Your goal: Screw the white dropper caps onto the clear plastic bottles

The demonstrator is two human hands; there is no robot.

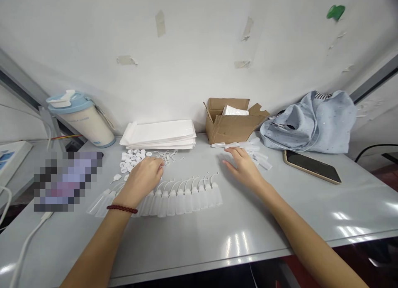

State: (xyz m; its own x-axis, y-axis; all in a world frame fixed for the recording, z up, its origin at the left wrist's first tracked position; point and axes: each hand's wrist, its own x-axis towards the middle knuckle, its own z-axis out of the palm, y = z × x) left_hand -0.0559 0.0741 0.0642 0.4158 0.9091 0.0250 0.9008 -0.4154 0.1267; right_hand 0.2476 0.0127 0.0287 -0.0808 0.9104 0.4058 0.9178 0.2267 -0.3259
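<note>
A row of small translucent squeeze bottles (183, 196) with thin curved nozzles lies on the grey table (236, 234). My left hand (144, 176) hovers over the row's left part with its fingers curled, close to a heap of small white caps (132, 159); whether it holds anything is hidden. My right hand (244, 167) lies further right, fingers stretched out flat and reaching toward a loose pile of clear plastic bottles (248, 149) in front of the cardboard box (231, 120).
A stack of white paper bags (160, 134) lies at the back. A blue-lidded tumbler (82, 118) stands back left. A phone (312, 166) and a light blue cloth bag (314, 120) sit right. A white cable (27, 246) runs along the left edge.
</note>
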